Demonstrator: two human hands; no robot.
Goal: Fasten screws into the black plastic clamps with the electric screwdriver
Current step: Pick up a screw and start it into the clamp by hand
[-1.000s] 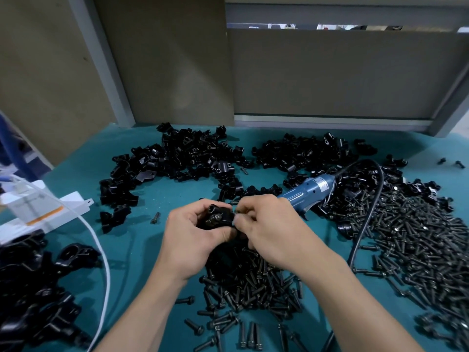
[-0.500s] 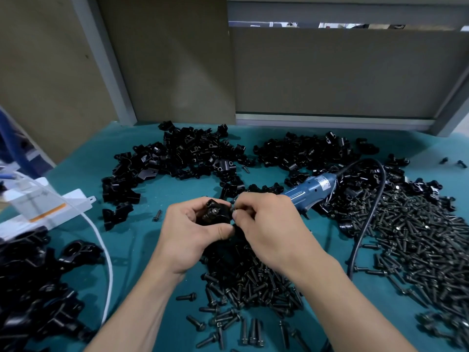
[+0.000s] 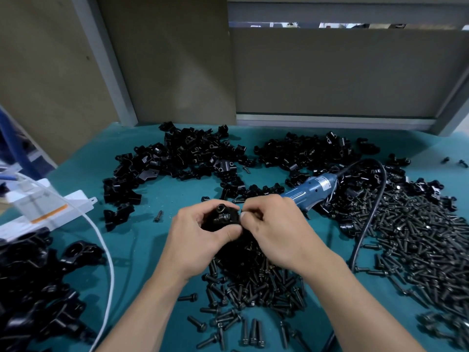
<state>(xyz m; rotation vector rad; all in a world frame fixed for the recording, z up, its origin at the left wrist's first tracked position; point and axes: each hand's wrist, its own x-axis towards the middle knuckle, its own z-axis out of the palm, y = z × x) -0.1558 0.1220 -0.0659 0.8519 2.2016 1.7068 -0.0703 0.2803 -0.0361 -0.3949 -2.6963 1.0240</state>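
Observation:
My left hand (image 3: 200, 240) grips a black plastic clamp (image 3: 223, 217) above the middle of the teal table, with screw heads showing on top of it. My right hand (image 3: 274, 229) meets it from the right, thumb and fingertips pinched at the clamp's right edge; what they pinch is hidden. The blue electric screwdriver (image 3: 311, 193) lies on the table just behind my right hand, its black cable (image 3: 368, 224) looping right and toward me. A heap of black screws (image 3: 256, 280) lies under my hands.
Piles of black clamps (image 3: 182, 158) spread across the back of the table, more (image 3: 33, 280) at the near left. A wide spread of screws (image 3: 416, 237) covers the right side. A white box (image 3: 45, 207) and white cord (image 3: 106, 262) sit at the left.
Both hands stay together on the clamp with only small finger shifts. The view has drifted slightly.

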